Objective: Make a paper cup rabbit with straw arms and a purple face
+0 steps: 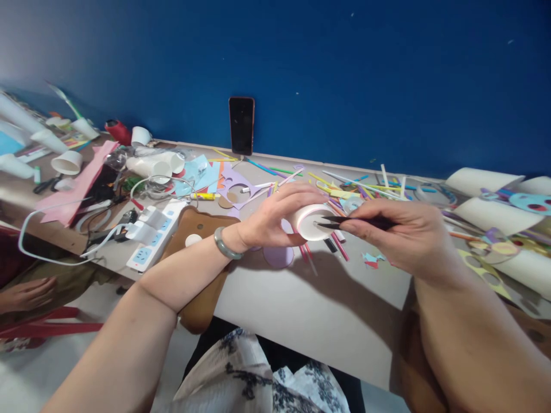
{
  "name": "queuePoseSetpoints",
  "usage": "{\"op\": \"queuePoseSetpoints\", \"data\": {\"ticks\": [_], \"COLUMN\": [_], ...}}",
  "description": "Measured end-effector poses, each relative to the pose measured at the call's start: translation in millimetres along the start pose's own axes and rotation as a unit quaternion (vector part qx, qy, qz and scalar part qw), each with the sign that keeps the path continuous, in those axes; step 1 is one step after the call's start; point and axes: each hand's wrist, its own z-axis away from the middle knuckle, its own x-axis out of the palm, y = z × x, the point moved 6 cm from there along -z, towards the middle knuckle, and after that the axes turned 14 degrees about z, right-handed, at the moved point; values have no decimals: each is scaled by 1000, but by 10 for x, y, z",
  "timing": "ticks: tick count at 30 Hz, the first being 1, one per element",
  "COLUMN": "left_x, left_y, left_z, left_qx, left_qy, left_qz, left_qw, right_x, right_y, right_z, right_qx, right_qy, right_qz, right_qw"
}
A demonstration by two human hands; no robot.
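Note:
My left hand (282, 215) is wrapped round a white paper cup (315, 230), which is tilted so that its round base faces me and to the right. In my right hand (398, 229) is a pair of dark tweezers (333, 222), pinched between thumb and fingers. Their two tips reach the middle of the cup's base, at a small mark or hole. Below the cup, a purple paper disc (279, 256) and several thin coloured sticks lie on the table (310, 310). The far side of the cup is hidden by my left hand.
A phone (241, 126) leans against the blue wall. To the left are a power strip (155, 235) with cables, a brown mat (202, 292) and pink paper (81, 183). White paper rolls (499, 215) lie right. Another person's hand (28, 295) shows far left.

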Motion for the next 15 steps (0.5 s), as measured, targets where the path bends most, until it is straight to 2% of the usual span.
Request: {"op": "queuePoseSetpoints", "data": {"ticks": [4,8,11,13,15], "left_x": [-22,-49,-65,-65,-62], "left_y": [-20,-36,-20,-4,2], "left_z": [-1,-1,2,5,9], "left_qx": [1,3,18,30,35], "left_qy": [26,60,78,79,75], "left_qz": [6,-6,-20,-28,-37], "left_qw": [1000,998,997,996,996], "right_x": [4,-86,-118,-91,-59], "right_y": [-52,-177,-305,-366,-383], "right_z": [6,56,112,143,155], "right_qx": [-27,-78,-144,-188,-207], "right_qy": [8,90,154,169,168], "right_qz": [-6,73,212,286,323], "right_qw": [1000,990,954,924,908]}}
